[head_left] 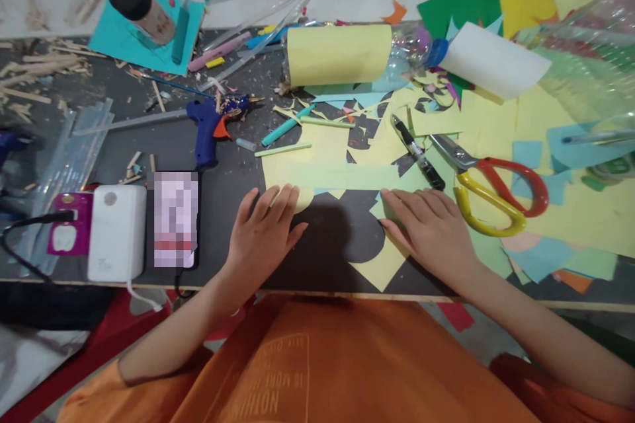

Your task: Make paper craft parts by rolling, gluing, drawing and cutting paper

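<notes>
A pale green paper strip (344, 176) lies lengthwise on the table in front of me. My left hand (268, 221) rests at the strip's left end, fingers stretched out and the thumb apart. At the other end, my right hand (429, 228) lies with its fingertips along the near edge, thumb spread. Neither hand grips anything. Close to the right fingers are a black marker (418, 152) and scissors (489, 182) with one red and one yellow handle. Yellow paper scraps (384, 266) lie under and around the strip.
To the left are a blue glue gun (206, 132), a phone (174, 221), a white power bank (118, 232) and clear glue sticks (67, 158). Behind the strip lies a plastic bottle wrapped in yellow paper (340, 55). A black-capped bottle (143, 10) stands on teal paper.
</notes>
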Available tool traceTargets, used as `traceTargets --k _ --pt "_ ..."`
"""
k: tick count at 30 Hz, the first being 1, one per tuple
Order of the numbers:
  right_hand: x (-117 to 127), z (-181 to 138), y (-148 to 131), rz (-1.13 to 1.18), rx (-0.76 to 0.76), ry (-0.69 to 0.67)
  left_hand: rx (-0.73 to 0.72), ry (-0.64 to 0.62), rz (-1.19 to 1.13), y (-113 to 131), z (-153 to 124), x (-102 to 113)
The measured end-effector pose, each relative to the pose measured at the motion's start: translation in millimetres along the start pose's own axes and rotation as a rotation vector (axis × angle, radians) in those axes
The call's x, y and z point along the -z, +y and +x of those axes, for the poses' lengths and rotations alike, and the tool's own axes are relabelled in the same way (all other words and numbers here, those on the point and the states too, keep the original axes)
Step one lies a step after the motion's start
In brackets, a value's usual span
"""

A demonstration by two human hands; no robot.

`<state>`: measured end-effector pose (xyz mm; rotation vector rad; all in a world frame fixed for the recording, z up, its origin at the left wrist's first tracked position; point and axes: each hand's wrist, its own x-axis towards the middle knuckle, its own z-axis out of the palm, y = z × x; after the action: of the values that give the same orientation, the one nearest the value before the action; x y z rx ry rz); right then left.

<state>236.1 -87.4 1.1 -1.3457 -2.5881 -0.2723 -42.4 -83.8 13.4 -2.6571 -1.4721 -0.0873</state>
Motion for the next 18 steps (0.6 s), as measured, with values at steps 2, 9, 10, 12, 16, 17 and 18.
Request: traceTargets --k 2,9,10,12,16,17,18 --pt "-1 1 0 0.004 0.002 -0.003 -0.010 0.001 0.007 -3 1 0" --pt "-7 20 5 0.054 0.064 0.062 -0.039 -0.146 -0.041 -3 28 12" --pt "-9 24 5 0.080 0.063 0.062 -0.029 -0.181 -0.045 -1 34 15" --pt "-13 30 3 0.150 0.062 0.055 -0.040 -0.219 -0.101 6 43 18" --pt "-18 42 1 0.218 0.104 0.074 -0.015 -0.228 -0.161 21 52 18" --pt "-19 45 1 0.217 0.111 0.084 -0.017 -0.216 -0.168 23 52 16" --pt "-18 47 1 0.215 0.116 0.088 -0.029 -0.190 -0.176 24 51 14"
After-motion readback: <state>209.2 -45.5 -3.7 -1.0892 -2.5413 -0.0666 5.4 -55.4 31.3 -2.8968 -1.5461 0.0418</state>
